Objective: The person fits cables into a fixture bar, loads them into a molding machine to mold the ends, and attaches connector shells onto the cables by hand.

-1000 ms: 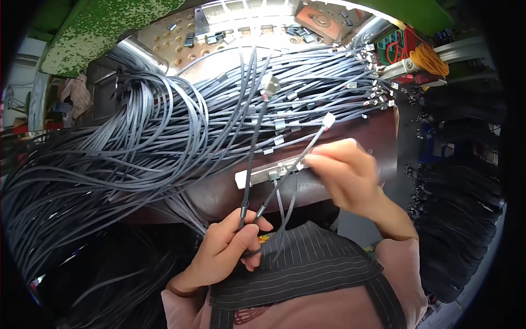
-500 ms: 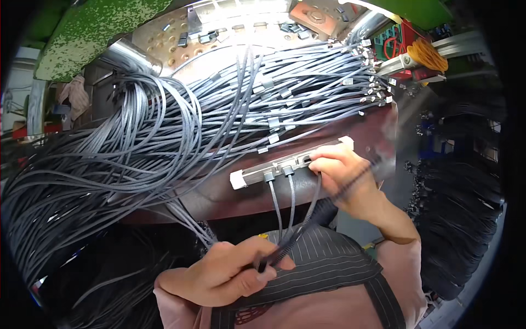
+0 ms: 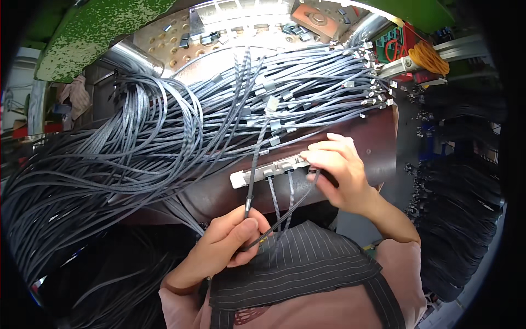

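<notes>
A grey braided cable (image 3: 293, 209) runs between my two hands. My left hand (image 3: 233, 236) is closed around it, and a dark length with a silver sleeve (image 3: 248, 204) rises out of its fingers toward the pile. My right hand (image 3: 341, 170) is at the right part of a narrow metal holder bar (image 3: 253, 175), its fingers curled round the cable's dark collared end (image 3: 314, 170). The fingers hide that stretch of the bar. Two more cables, a left one (image 3: 274, 194) and a right one (image 3: 291, 186), sit with dark collars against the bar's near side.
A large pile of grey braided cables (image 3: 181, 126) lies beyond the bar and spills left, connectors mostly at its right end. Behind stands a perforated metal plate (image 3: 170, 46) with small clips. A green machine frame (image 3: 93, 38) arches above. Dark cable bundles (image 3: 460, 219) hang at right.
My left hand has moved up and turned, and a cable length now stands up from it across the bar. My right hand's fingers have spread slightly over the bar, staying near the same place.
</notes>
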### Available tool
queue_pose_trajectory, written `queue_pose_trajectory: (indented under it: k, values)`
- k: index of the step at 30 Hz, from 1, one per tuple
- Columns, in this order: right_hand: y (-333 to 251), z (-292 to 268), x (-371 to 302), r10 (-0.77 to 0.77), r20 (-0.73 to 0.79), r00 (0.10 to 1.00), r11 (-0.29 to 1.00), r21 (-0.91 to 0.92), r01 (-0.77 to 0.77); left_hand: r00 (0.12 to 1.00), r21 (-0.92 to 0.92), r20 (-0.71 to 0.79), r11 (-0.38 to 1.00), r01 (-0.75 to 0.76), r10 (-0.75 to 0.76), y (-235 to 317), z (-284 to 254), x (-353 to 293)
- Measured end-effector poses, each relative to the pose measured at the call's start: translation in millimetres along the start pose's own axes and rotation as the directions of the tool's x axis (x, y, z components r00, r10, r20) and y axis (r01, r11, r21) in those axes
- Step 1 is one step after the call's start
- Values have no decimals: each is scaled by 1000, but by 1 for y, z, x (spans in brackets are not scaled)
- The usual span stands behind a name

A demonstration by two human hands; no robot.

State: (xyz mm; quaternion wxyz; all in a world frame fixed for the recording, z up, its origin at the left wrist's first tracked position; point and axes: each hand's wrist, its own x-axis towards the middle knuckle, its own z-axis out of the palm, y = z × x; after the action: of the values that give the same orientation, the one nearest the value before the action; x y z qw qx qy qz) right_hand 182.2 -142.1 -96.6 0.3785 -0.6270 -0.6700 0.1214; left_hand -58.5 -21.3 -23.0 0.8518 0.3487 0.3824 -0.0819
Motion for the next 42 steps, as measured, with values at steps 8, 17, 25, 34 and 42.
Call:
queue_pose_trajectory:
  k: [8,17,25,34,42]
  values:
    - [-2,-11,12,-36,15,999,959,-282,39,1000,170,-12,985,-8,10,0,4,0]
    - [-11,-24,24,76,2,997,986,151,-76,999,302,36,953,-9,-2,-2,2,1]
    - [7,-28,34,-103,-34,994,961,-263,91,950,610,1,752,-249,313,-3,4,-8]
    - [9,-19,1,8,-73,997,991,-136,-18,721,586,414,444,-678,556,17,25,6]
    - [25,-10,-9,73,-150,986,997,3,-73,809,563,325,587,-582,490,12,20,2]
